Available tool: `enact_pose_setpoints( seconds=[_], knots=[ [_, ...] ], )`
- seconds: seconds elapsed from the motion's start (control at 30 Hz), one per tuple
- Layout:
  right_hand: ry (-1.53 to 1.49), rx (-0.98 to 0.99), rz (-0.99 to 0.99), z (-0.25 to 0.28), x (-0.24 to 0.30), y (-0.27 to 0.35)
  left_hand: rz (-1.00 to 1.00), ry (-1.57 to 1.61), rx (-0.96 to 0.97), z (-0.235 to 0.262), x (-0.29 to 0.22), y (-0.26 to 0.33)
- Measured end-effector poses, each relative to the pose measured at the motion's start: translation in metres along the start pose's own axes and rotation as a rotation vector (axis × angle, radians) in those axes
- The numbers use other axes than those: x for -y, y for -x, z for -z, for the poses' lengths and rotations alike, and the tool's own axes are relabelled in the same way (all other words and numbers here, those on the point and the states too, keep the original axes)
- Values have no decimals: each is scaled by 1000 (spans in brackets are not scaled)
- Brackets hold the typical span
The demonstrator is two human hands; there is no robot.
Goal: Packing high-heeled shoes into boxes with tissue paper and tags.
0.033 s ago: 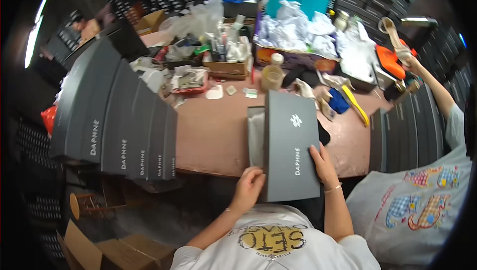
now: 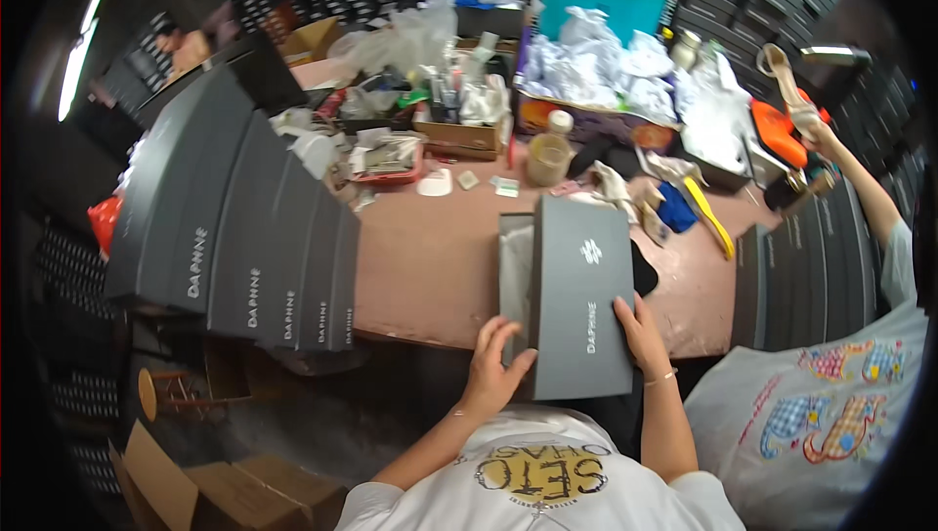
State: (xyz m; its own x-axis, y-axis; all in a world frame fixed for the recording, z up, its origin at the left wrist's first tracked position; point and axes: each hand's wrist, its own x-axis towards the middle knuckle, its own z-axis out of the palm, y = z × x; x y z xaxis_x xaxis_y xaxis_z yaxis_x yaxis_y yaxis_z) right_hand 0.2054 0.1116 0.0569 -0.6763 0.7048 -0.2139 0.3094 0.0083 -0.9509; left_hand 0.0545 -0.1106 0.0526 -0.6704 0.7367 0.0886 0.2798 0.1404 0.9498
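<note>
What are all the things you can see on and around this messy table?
Shoe box: one, dark grey, near table edge, lid partly over it.
Stack of boxes: about six, dark grey, left of table.
Second stack of boxes: several, dark grey, right of table.
Table: one, reddish brown.
Plastic jar: one, clear, mid table.
White paper wads: many, in a tray at the back.
Shoehorn: one, yellow, right side.
Cardboard boxes: a few, brown, on the floor.
Co-worker's hand: one, far right, holding a shoe.
Left hand: at the box's near left corner.
Right hand: on the lid's right edge.
</note>
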Motion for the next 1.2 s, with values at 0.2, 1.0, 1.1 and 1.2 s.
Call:
enact_pose_setpoints(
  seconds=[0.2,1.0,1.1,1.2],
  knots=[
    [266,-18,107,-50,-28,-30,82,-112,-18,-9,66,-37],
    [-33,178,-159,-164,4,-88,559,-324,-24,117,75,-77],
    [-117,254,-109,-207,20,-75,-88,-531,-445,127,42,-58],
    [258,210,313,-224,17,-97,-603,-640,-582,183,-87,-17]
  ],
)
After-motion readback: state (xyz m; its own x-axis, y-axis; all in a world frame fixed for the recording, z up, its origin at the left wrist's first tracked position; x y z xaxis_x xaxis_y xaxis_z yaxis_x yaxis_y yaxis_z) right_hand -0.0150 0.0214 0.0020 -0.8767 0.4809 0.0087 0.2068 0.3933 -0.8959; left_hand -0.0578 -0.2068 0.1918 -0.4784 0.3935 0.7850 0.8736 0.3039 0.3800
